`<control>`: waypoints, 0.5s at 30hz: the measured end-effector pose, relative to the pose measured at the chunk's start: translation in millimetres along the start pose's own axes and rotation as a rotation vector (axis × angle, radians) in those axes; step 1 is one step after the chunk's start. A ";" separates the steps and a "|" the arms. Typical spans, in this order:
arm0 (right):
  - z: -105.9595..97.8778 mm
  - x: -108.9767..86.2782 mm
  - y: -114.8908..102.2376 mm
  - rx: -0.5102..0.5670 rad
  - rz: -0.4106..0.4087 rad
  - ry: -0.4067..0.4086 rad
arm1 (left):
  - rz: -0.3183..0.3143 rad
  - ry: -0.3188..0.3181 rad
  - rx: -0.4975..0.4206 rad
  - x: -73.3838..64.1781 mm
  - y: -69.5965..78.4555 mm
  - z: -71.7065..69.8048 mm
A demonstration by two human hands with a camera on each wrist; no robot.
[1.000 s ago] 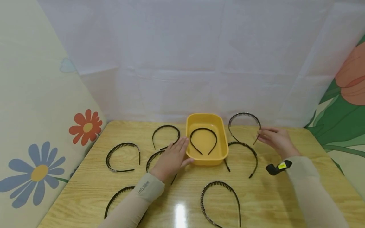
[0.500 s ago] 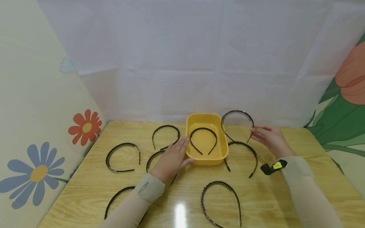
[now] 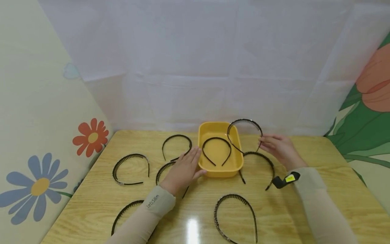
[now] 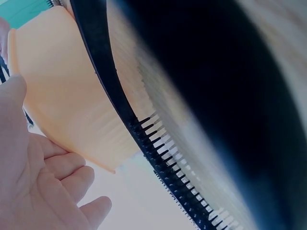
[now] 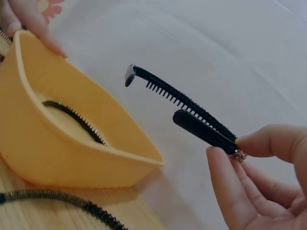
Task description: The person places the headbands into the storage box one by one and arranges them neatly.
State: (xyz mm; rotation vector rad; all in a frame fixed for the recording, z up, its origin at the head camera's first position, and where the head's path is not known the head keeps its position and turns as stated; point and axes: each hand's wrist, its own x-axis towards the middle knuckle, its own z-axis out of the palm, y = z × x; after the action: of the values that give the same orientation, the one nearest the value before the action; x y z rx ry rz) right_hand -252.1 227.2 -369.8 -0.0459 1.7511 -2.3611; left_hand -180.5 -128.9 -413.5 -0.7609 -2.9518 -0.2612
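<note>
My right hand pinches one arm of a black toothed headband between thumb and fingers. In the head view this headband overlaps the right rim of the yellow box; in the right wrist view it is held up to the right of the box. Inside the box lies another black headband. My left hand lies against the box's left side, its fingers extended along the rim and the thumb near the front corner. In the left wrist view, a headband crosses close to the camera, partly hiding the box.
Several more black headbands lie on the wooden table. One headband is just right of the box, another at the front. Others, such as a headband, lie left, some partly under my left arm. White cloth hangs behind.
My right hand has moved left with the pinched headband, from beside the box to where it overlaps the box's right rim. The left hand and box have stayed in place.
</note>
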 end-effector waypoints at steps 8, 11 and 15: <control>11.5 3.8 2.9 0.049 0.008 0.002 | 0.008 -0.003 0.008 -0.1 -0.2 0.2; 17.7 3.9 4.4 0.045 -0.003 -0.004 | 0.004 -0.006 0.011 0.4 -0.7 0.9; 25.9 5.7 8.3 0.058 -0.029 -0.005 | 0.001 -0.006 0.010 0.4 -1.0 1.1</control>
State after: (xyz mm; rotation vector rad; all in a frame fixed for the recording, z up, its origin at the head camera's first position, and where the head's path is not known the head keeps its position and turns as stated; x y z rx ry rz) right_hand -252.8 199.4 -370.6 -0.0698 1.6894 -2.4290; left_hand -181.4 -129.4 -414.7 -0.7630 -2.9557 -0.2444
